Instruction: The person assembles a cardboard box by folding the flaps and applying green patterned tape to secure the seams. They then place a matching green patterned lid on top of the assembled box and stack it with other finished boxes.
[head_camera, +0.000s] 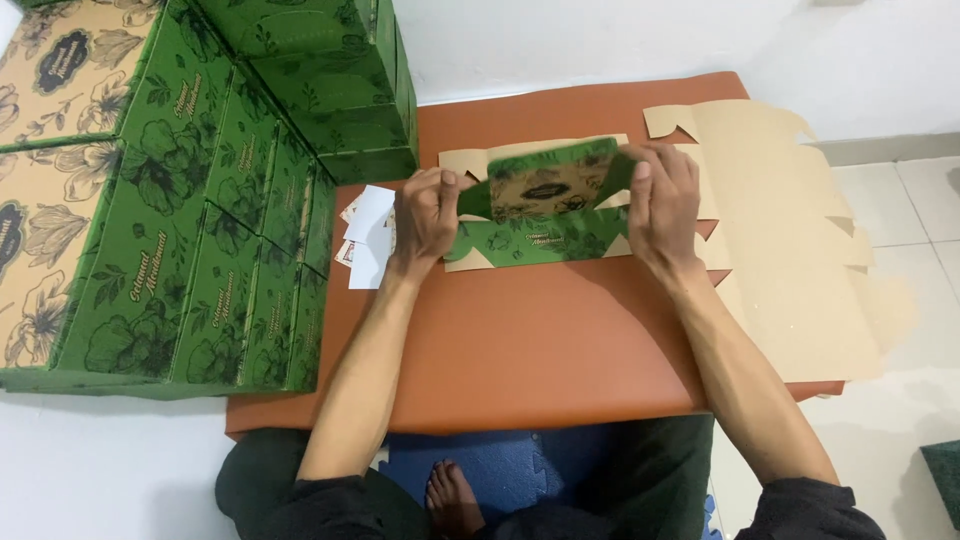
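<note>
A flat green cardboard box blank (545, 205) with a flower print lies partly folded on a low orange-brown table (530, 340). Its green printed panels are raised between my two hands. My left hand (428, 215) grips the blank's left end, fingers curled over the flap. My right hand (662, 200) grips the right end in the same way. Both forearms reach forward from the near edge of the table.
Stacks of finished green and tan flower-print boxes (190, 200) stand at the left and back left. A pile of unfolded tan blanks (800, 240) lies on the table's right side. Small white cards (368, 235) rest by my left hand. White floor surrounds the table.
</note>
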